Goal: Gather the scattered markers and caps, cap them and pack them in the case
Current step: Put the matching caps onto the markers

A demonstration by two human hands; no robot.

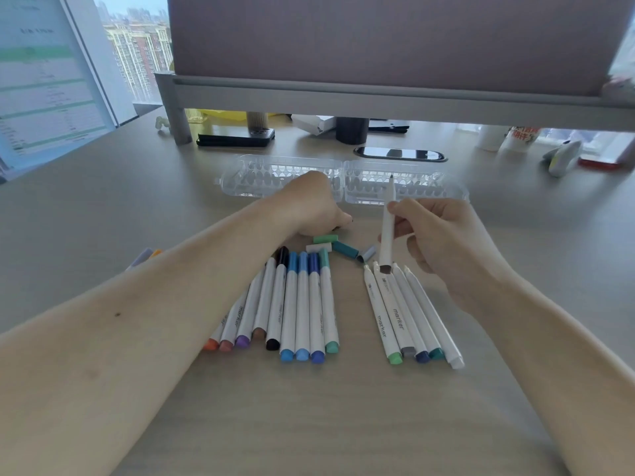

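Head view, steeply downward (close) over desk

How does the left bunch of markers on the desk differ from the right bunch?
The left bunch wears coloured caps where visible; the right bunch shows bare tips. The left bunch holds more markers than the right bunch. Both have white barrels and lie on the desk.

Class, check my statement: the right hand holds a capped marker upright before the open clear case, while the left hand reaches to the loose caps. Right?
Not quite. The head view shows the marker in the right hand uncapped, its bare tip pointing up. The rest stands: upright before the open clear case, with the left hand at the loose caps.
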